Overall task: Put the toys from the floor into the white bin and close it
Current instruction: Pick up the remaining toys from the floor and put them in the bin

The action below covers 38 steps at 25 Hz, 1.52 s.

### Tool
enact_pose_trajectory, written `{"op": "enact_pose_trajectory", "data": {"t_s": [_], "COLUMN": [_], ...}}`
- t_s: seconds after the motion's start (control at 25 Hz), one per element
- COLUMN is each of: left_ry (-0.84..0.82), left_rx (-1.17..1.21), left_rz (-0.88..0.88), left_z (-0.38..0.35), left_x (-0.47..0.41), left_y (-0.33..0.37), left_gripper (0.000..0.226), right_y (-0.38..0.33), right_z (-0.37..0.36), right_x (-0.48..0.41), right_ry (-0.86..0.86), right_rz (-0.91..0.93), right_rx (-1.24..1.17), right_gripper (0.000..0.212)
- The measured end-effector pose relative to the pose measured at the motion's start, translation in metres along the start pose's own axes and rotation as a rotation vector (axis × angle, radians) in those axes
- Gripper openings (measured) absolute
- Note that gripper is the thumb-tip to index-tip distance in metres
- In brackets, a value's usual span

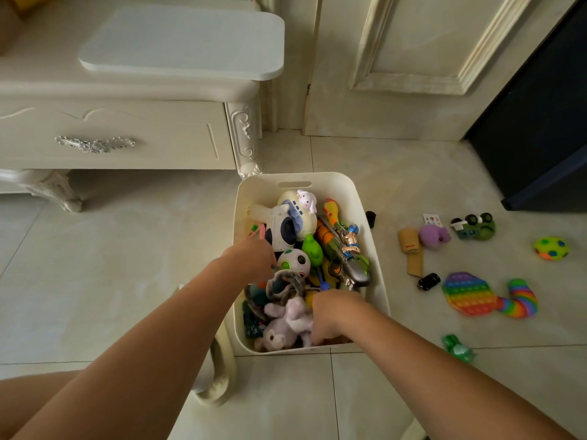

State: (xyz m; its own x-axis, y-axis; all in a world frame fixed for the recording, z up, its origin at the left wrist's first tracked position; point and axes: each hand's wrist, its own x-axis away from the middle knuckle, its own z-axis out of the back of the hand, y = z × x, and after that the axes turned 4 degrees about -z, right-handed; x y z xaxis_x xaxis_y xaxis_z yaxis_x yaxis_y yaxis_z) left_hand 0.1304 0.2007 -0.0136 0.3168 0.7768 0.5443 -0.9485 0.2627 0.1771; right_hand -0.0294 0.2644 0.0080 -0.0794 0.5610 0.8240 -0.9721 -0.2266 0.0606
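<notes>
Reaching down into the bin (343,188), both hands are among the toys heaped inside it. The left hand (251,254) is by the bin's left wall, knuckles up and fingers bent downward. Their tips are hidden among the toys, so I cannot tell whether they grip anything. Just right of it lies a white ball (293,260) with green spots.

The right hand (332,312) is at the near right corner, its fingers curled down toward the near wall. A purple plush (290,317) lies against its left side. Whether the fingers hold the plush or something beneath it does not show.

More toys lie on the floor (127,249), right of the right hand and apart from the bin. A rainbow pop-it (467,293) has a rainbow slug (521,300) touching its right edge, and a black car (428,281) sits just beyond it. Farther off are a purple toy (433,235), a green truck (476,225) and a spotted ball (551,247). A small green toy (457,347) lies close beside the right forearm.

Far beyond the left hand, a white panel (184,42) lies flat on a cabinet (127,122).
</notes>
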Motion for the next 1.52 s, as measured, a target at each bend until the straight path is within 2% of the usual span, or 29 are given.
{"op": "enact_pose_trajectory", "data": {"t_s": [0.08, 0.12, 0.2, 0.28, 0.36, 0.44, 0.52, 0.6, 0.68, 0.76, 0.88, 1.0, 1.08, 1.12, 1.2, 1.28, 1.32, 1.36, 1.44, 1.52], "left_ry": [0.033, 0.044, 0.046, 0.068, 0.120, 0.201, 0.312, 0.410, 0.417, 0.333, 0.113, -0.033, -0.087, -0.117, -0.194, -0.240, -0.245, -0.240, -0.250, -0.275], "left_rx": [0.015, 0.017, -0.009, -0.016, 0.040, 0.131, 0.305, 0.497, 0.679, 0.787, 0.688, 0.627, 0.615, 0.584, 0.506, 0.500, 0.535, 0.612, 0.873, 1.144], "left_rz": [0.061, 0.080, 0.056, 0.010, -0.038, -0.081, -0.083, -0.123, -0.237, -0.353, -0.442, -0.405, -0.346, -0.324, -0.274, -0.184, -0.112, -0.019, 0.191, 0.321], "left_z": [0.003, 0.005, 0.008, 0.017, 0.031, 0.047, 0.060, 0.068, 0.068, 0.057, 0.023, -0.012, -0.031, -0.038, -0.050, -0.059, -0.061, -0.062, -0.064, -0.064], "left_x": [-0.003, -0.003, -0.004, 0.000, 0.006, 0.006, 0.004, -0.003, -0.016, -0.029, -0.049, -0.068, -0.084, -0.091, -0.103, -0.113, -0.118, -0.122, -0.132, -0.141], "left_y": [-0.001, 0.001, 0.006, 0.018, 0.034, 0.057, 0.083, 0.115, 0.155, 0.197, 0.252, 0.284, 0.293, 0.294, 0.295, 0.294, 0.293, 0.292, 0.291, 0.289], "left_gripper": [0.030, 0.030, 0.028, 0.029, 0.028, 0.023, 0.020, 0.021, 0.025, 0.034, 0.044, 0.043, 0.041, 0.041, 0.041, 0.042, 0.043, 0.046, 0.055, 0.055], "right_y": [0.005, 0.006, 0.007, 0.007, 0.014, 0.036, 0.071, 0.119, 0.173, 0.223, 0.283, 0.302, 0.298, 0.291, 0.280, 0.272, 0.269, 0.267, 0.261, 0.256], "right_z": [0.010, 0.012, 0.006, -0.009, -0.015, -0.001, 0.021, 0.030, 0.015, -0.021, -0.096, -0.158, -0.185, -0.194, -0.207, -0.203, -0.195, -0.183, -0.154, -0.127], "right_x": [0.005, 0.006, 0.008, 0.009, 0.004, 0.000, 0.000, 0.002, 0.003, -0.006, -0.040, -0.064, -0.073, -0.076, -0.086, -0.095, -0.098, -0.101, -0.102, -0.100], "right_ry": [0.043, 0.110, 0.238, 0.220, 0.125, 0.087, 0.212, 0.433, 0.565, 0.597, 0.554, 0.330, 0.190, 0.151, 0.139, 0.187, 0.216, 0.233, 0.230, 0.191], "right_rz": [0.035, 0.084, 0.222, 0.294, 0.296, 0.285, 0.241, 0.132, -0.018, -0.220, -0.486, -0.643, -0.636, -0.623, -0.607, -0.570, -0.563, -0.554, -0.356, -0.105], "right_rx": [-0.117, -0.171, -0.285, -0.357, -0.457, -0.691, -1.052, -1.365, -1.594, -1.699, -1.548, -1.124, -0.977, -0.910, -0.782, -0.774, -0.954, -1.264, -1.860, -2.099], "right_gripper": [0.072, 0.072, 0.050, 0.031, 0.029, 0.033, 0.023, 0.006, 0.010, 0.015, 0.010, 0.044, 0.059, 0.060, 0.052, 0.046, 0.046, 0.046, 0.044, 0.030]}}
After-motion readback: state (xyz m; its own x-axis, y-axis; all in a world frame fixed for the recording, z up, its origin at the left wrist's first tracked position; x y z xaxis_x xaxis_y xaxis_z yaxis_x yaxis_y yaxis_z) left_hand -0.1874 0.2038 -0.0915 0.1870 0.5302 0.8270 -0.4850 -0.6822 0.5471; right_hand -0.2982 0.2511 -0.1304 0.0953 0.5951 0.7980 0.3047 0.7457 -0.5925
